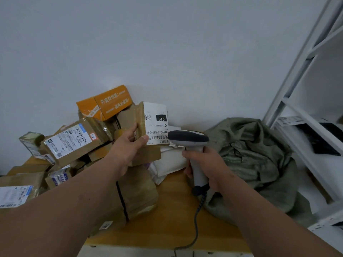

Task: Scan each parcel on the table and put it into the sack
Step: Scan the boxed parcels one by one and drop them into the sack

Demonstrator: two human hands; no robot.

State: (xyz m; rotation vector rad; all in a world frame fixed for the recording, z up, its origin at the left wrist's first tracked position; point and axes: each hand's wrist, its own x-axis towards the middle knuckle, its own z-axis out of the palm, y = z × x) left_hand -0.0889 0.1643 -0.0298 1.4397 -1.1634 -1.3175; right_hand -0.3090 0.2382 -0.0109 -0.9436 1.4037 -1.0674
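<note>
My left hand grips a small brown cardboard parcel and holds it up above the pile, its white label with barcode turned toward me. My right hand grips the handle of a grey and white barcode scanner, whose head sits just right of the label's barcode. A crumpled grey-green sack lies at the table's right end, beside the scanner hand. Several more parcels are heaped on the wooden table to the left.
The heap holds an orange box, a taped brown box with a label, a white padded mailer and a brown box under my left forearm. White metal shelving stands at the right. The scanner's coiled cable runs over the table's front edge.
</note>
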